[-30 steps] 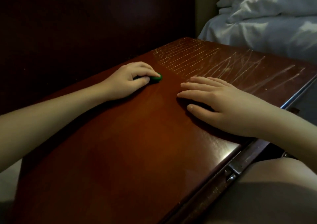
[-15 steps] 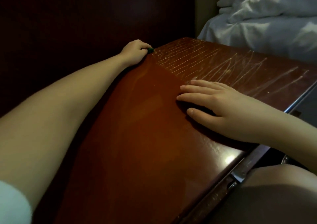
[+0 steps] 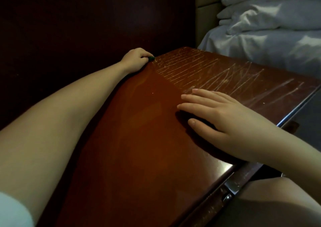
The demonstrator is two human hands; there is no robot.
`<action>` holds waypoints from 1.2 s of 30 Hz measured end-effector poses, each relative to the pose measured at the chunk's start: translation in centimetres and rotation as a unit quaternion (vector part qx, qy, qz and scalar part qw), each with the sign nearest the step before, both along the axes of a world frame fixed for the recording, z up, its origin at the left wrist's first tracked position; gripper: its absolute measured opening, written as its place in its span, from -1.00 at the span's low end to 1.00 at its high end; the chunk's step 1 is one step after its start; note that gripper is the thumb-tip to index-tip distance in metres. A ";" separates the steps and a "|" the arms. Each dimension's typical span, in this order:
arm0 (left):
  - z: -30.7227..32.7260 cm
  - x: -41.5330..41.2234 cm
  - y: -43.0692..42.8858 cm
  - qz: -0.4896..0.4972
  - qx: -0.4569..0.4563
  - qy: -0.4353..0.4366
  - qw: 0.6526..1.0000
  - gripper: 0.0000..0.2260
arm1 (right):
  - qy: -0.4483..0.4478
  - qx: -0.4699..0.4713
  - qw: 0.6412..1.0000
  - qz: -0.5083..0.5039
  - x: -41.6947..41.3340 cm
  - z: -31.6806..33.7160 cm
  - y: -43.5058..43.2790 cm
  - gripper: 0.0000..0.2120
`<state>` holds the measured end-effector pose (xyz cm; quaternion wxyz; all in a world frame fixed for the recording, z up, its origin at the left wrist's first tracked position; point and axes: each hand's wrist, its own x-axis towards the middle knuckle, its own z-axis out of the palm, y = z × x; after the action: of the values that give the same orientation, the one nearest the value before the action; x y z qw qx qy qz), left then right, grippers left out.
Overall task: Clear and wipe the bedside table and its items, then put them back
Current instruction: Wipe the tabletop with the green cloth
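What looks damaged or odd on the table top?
The far part of the bedside table is covered in pale streaks, some in straight rows, some crossing; the near part is smooth. Scratches or residue, I cannot tell. The left hand grips a small green thing at their edge.

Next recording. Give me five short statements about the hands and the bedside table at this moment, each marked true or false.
1. The left hand grips a green object at the far left edge of the tabletop. True.
2. The right hand is balled into a fist. False: it lies flat on the tabletop with its fingers straight.
3. The far part of the tabletop bears pale streaks. True.
4. The right hand touches the green object. False: it rests well apart from it, nearer the front edge.
5. Beyond the table on the right lies white bedding. True.
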<state>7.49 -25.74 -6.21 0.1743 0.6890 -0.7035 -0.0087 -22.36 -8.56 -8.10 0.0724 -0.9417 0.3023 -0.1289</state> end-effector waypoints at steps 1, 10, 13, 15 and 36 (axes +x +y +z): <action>0.0 0.0 -0.1 -0.002 -0.001 -0.007 1.000 -0.70 | 0.001 -0.004 1.000 -0.003 0.1 0.0 0.0 -0.29; -0.2 0.3 0.3 -0.017 -0.007 -0.018 1.000 -0.71 | 0.011 0.011 1.000 -0.017 0.4 0.5 0.1 -0.39; -0.3 0.3 1.1 -0.032 -0.008 -0.030 0.999 -0.71 | 0.006 0.010 1.000 -0.027 0.3 0.6 0.4 -0.43; -0.3 0.2 1.9 -0.040 -0.008 -0.029 0.999 -0.71 | 0.009 0.015 0.999 -0.033 0.3 0.7 0.5 -0.47; -0.7 -1.6 13.9 -0.172 0.002 0.025 0.985 -0.73 | 0.009 0.025 0.999 -0.031 0.6 0.9 0.6 -0.57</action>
<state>5.93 -11.88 -6.91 0.1866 0.5577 -0.8068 -0.0569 -21.76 -8.00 -7.22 0.0888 -0.9309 0.3353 -0.1148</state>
